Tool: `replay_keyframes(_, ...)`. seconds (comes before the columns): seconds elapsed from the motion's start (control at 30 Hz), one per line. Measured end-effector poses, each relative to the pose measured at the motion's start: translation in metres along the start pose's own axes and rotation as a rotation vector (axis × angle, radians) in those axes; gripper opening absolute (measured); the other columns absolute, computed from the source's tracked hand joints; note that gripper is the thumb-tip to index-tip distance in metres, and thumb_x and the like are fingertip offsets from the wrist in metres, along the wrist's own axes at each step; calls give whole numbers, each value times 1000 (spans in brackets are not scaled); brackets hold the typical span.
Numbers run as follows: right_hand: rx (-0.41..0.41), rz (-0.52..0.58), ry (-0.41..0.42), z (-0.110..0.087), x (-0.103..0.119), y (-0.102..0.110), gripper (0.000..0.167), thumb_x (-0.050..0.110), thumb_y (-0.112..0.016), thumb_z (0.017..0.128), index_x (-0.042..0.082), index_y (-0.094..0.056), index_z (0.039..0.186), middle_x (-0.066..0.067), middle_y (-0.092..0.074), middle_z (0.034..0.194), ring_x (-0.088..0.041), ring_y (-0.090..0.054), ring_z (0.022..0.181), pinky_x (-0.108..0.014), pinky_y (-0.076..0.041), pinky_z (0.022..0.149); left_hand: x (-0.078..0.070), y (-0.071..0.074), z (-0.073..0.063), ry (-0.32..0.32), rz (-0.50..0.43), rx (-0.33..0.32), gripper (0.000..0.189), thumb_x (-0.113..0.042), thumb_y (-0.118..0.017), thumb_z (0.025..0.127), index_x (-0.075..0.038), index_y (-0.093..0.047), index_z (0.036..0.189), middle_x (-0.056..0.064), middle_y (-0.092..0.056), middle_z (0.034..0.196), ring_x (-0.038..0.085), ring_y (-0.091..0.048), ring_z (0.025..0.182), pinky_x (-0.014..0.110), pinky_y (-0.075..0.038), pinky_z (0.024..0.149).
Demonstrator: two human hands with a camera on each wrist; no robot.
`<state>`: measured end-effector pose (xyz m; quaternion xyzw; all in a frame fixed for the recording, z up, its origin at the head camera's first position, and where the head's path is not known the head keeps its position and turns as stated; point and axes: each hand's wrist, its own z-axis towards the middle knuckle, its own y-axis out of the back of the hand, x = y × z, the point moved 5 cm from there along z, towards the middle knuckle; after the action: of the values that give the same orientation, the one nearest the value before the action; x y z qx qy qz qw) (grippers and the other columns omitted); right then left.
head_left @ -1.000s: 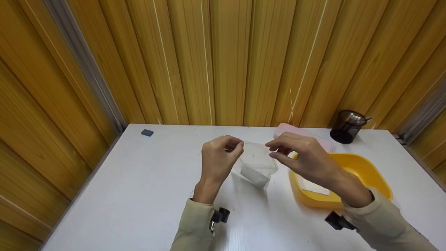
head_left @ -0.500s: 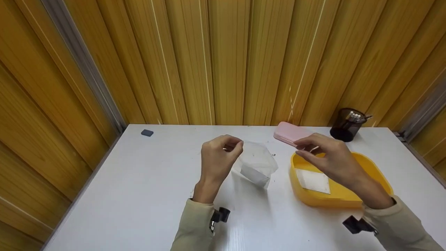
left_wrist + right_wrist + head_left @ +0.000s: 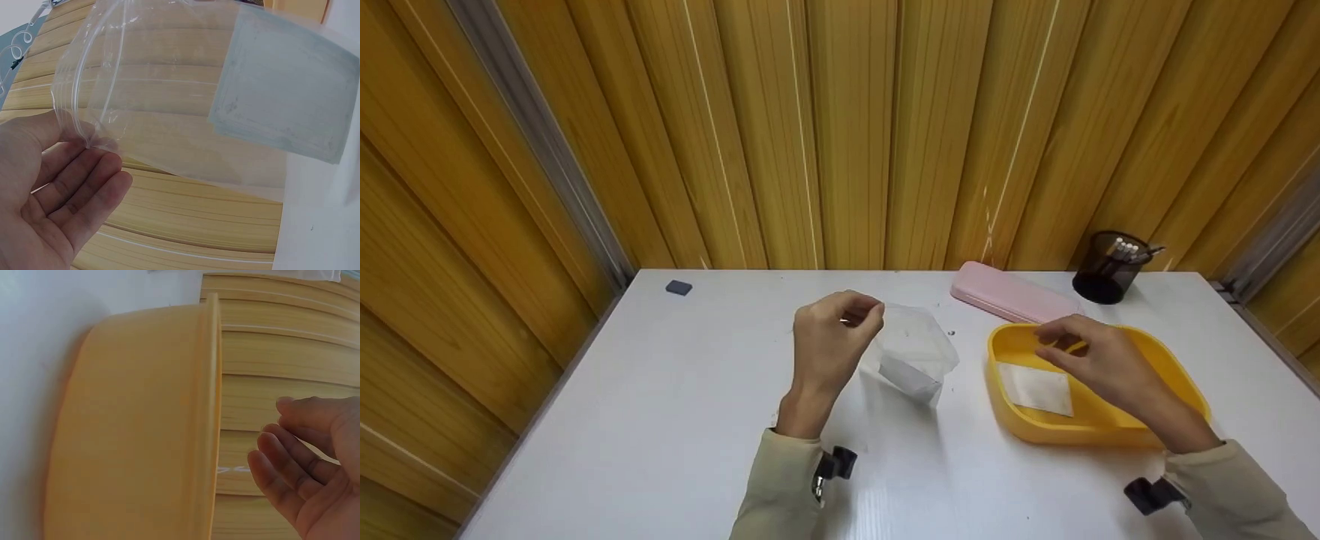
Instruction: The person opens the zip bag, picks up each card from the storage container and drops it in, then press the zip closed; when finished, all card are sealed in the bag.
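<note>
Between thumb and fingertips, my left hand (image 3: 831, 345) pinches the top corner of a clear zip-lock bag (image 3: 163, 95) that hangs above the table. Pale flat square packets (image 3: 287, 84) lie at the bottom of the bag, one overlapping another. My right hand (image 3: 1102, 364) hovers over a yellow plastic basin (image 3: 1035, 431), its fingers loosely bent and nothing between them. A white square packet (image 3: 1035, 388) rests inside the basin on the left. From the right wrist, the basin's outer wall (image 3: 135, 422) fills much of the view, with the hand beyond its rim.
Behind the basin is a pink case (image 3: 1009, 292). A black mesh pen cup (image 3: 1102, 277) with several pens stands at the back right. One small dark blue block (image 3: 679, 287) sits at the back left. Wood-patterned panels (image 3: 847, 135) rise behind the white table (image 3: 660, 420).
My right hand has moved away from the bag to the right and over the basin, uncovering the pink case and the packet. The left hand stays still with the bag.
</note>
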<state>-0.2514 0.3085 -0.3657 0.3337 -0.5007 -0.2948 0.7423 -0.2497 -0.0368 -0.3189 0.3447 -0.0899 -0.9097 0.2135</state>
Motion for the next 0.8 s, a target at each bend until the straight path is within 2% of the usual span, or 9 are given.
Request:
replay_keyframes(0.2, 48, -32, -47, -5, -29, -6, 32, 11, -82, 95, -3, -73, 121, -16, -74, 113, -30, -67, 97, -14, -52, 77, 0, 0, 0, -7, 6, 2, 8, 3, -78, 88, -4, -80, 83, 3, -76, 77, 14, -72, 67, 25, -61, 64)
replay_keyframes(0.37, 99, 2, -92, -9, -50, -11, 35, 13, -83, 94, -5, -72, 121, -18, -73, 113, -31, -67, 96, -17, -55, 73, 0, 0, 0, -10, 6, 6, 8, 3, -78, 88, -3, -80, 84, 4, -76, 77, 14, -72, 67, 24, -60, 64)
replay_keyframes(0.5, 159, 23, -150, -12, -62, -17, 42, 18, -83, 94, -7, -69, 125, -19, -72, 116, -31, -66, 99, -17, -55, 76, 0, 0, 0, -9, 1, 3, 8, 3, -78, 88, -3, -80, 84, 4, -76, 78, 14, -72, 67, 24, -60, 64)
replay_keyframes(0.6, 198, 13, -181, -12, -68, -20, 49, 21, -85, 93, -8, -67, 127, -19, -71, 116, -31, -66, 100, -24, -58, 81, -1, 0, 0, -7, 0, 2, 8, 3, -78, 88, -3, -80, 84, 4, -76, 78, 14, -73, 67, 24, -61, 64)
replay_keyframes(0.8, 274, 13, -258, -10, -76, -23, 64, 25, -90, 88, -12, -62, 132, -18, -69, 116, -32, -63, 101, -46, -60, 92, 1, 0, 0, -2, -1, 2, 8, 3, -78, 88, -4, -80, 83, 3, -76, 77, 14, -72, 67, 24, -60, 65)
